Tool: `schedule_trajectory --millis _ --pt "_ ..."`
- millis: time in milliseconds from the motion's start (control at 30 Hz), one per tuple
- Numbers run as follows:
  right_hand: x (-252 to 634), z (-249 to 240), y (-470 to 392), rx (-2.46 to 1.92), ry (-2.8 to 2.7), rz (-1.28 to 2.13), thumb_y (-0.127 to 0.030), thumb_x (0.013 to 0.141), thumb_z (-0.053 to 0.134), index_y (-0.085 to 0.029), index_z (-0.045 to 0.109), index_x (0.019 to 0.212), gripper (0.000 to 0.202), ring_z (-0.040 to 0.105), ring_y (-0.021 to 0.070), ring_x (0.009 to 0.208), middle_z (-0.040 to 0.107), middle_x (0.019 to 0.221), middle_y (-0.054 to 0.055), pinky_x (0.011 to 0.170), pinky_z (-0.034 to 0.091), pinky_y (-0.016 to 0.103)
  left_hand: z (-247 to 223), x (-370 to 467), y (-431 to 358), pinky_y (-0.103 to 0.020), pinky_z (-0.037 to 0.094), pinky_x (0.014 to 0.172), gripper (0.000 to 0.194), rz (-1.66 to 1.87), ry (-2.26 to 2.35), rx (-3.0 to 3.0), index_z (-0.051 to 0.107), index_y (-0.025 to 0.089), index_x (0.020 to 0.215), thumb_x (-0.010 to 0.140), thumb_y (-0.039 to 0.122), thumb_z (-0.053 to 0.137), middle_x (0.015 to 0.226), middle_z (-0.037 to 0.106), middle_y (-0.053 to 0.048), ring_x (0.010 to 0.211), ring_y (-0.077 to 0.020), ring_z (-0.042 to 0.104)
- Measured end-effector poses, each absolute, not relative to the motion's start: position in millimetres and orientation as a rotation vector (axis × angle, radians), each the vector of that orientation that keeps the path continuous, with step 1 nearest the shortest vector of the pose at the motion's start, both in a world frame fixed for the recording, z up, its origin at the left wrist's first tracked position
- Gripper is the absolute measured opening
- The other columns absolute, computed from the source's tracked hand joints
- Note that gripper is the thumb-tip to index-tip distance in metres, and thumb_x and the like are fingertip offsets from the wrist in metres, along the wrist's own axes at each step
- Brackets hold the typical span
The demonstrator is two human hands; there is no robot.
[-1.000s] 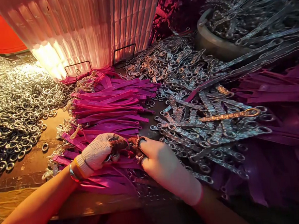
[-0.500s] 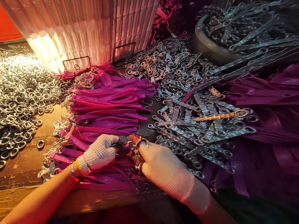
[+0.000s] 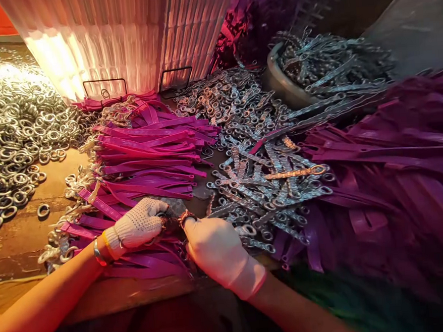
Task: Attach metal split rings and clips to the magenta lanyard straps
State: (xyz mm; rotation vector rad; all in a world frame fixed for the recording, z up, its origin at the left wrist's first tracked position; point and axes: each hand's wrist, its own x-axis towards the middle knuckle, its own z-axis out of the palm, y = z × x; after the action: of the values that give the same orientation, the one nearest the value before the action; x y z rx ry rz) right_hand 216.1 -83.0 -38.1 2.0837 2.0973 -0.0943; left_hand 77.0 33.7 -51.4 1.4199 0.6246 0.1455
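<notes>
My left hand (image 3: 140,225), in a white dotted glove, is closed with its darkened fingertips together above the magenta straps (image 3: 149,161). Almost touching them are the fingers of my right hand (image 3: 215,245), also gloved and curled closed. Whatever lies between the two sets of fingertips is too small and hidden to name. The straps lie side by side in a thick row, with pale rings (image 3: 54,243) at their left ends. Just to the right of my right hand spreads a heap of flat metal link pieces with ring ends (image 3: 254,199).
Loose metal rings (image 3: 6,161) are heaped at the left. Behind the straps stands a ribbed translucent panel (image 3: 122,41) with wire brackets. A bowl (image 3: 282,81) piled with metal link pieces sits at the back right, and more purple straps (image 3: 389,184) cover the right side.
The view has swung a little to the right. My right hand has turned and come nearer the left; the bit of pink that showed between them is now hidden.
</notes>
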Motion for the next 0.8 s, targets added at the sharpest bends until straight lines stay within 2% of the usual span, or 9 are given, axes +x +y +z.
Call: schedule_trajectory --millis 67,200,300,367,433,533,633,700,800 --pt "225.8 -32.4 -90.4 2.145 2.055 -0.107 -0.01 0.08 0.059 -0.017 0.069 0.082 0.013 0.065 0.0218 0.07 0.07 0.078 0.009 0.058 0.036 0.031 -53.2 74.8 35.9 -0.018 0.035 0.046 0.022 0.095 0.597 1.407 0.074 0.012 0.092 0.083 0.028 0.062 0.068 0.063 -0.001 0.051 -0.0077 0.045" --pt "279.4 -20.3 -87.5 2.321 1.957 0.044 -0.014 0.082 0.061 -0.015 0.073 0.097 0.019 0.063 0.0235 0.094 0.069 0.109 0.013 0.077 0.043 0.03 -55.4 74.9 39.0 -0.017 0.025 0.038 0.036 0.176 0.724 1.171 0.071 0.013 0.113 0.087 0.037 0.063 0.059 0.06 0.0 0.041 -0.0062 0.039" --pt "318.4 -24.9 -71.9 2.323 1.572 0.225 -0.012 0.085 0.053 -0.011 0.073 0.092 0.021 0.063 0.0277 0.09 0.068 0.102 0.018 0.068 0.039 0.033 -52.0 77.2 39.1 -0.016 0.028 0.038 0.035 0.292 0.732 0.802 0.069 0.012 0.114 0.084 0.029 0.066 0.084 0.073 -0.009 0.043 -0.0047 0.044" --pt "331.4 -34.4 -63.0 2.224 1.507 0.218 -0.009 0.084 0.05 -0.01 0.073 0.089 0.023 0.063 0.0289 0.088 0.067 0.095 0.019 0.063 0.035 0.032 -50.2 77.4 38.4 -0.015 0.031 0.038 0.035 0.292 0.674 0.58 0.068 0.01 0.114 0.081 0.023 0.066 0.1 0.074 -0.014 0.045 -0.0044 0.048" --pt "337.4 -43.8 -59.6 2.186 1.542 0.219 -0.007 0.083 0.049 -0.01 0.073 0.086 0.024 0.063 0.0291 0.085 0.066 0.091 0.019 0.061 0.034 0.032 -51.0 75.9 37.6 -0.015 0.032 0.037 0.036 0.255 0.611 0.424 0.067 0.009 0.116 0.082 0.021 0.063 0.106 0.073 -0.017 0.046 -0.0056 0.052" --pt "344.2 -49.8 -63.3 2.301 1.617 0.26 -0.007 0.08 0.048 -0.009 0.071 0.081 0.023 0.062 0.0291 0.077 0.067 0.089 0.021 0.061 0.039 0.034 -55.0 72.7 37.0 -0.015 0.031 0.033 0.037 0.221 0.541 0.316 0.066 0.008 0.117 0.083 0.021 0.058 0.112 0.072 -0.019 0.047 -0.0074 0.055" --pt "343.0 -44.0 -68.3 2.588 1.811 0.317 -0.012 0.082 0.047 -0.007 0.069 0.09 0.024 0.064 0.0319 0.083 0.068 0.095 0.023 0.069 0.048 0.039 -55.9 72.5 36.4 -0.016 0.035 0.034 0.037 0.214 0.544 0.292 0.065 0.008 0.118 0.084 0.02 0.055 0.118 0.07 -0.02 0.046 -0.0077 0.056" --pt "327.6 -36.8 -67.7 2.747 2.094 0.172 -0.017 0.087 0.046 -0.01 0.068 0.101 0.026 0.066 0.0303 0.087 0.07 0.096 0.019 0.075 0.051 0.04 -54.2 74.9 35.1 -0.016 0.038 0.035 0.038 0.222 0.559 0.297 0.065 0.007 0.119 0.085 0.019 0.053 0.121 0.069 -0.02 0.046 -0.0072 0.056" --pt "283.3 -29.2 -59.1 2.759 2.438 -0.467 -0.024 0.092 0.049 -0.02 0.066 0.105 0.022 0.068 0.0226 0.079 0.073 0.089 0.008 0.076 0.054 0.034 -53.7 81.0 32.0 -0.015 0.04 0.036 0.04 0.276 0.555 0.333 0.065 0.009 0.122 0.084 0.016 0.053 0.113 0.072 -0.016 0.044 -0.006 0.055"
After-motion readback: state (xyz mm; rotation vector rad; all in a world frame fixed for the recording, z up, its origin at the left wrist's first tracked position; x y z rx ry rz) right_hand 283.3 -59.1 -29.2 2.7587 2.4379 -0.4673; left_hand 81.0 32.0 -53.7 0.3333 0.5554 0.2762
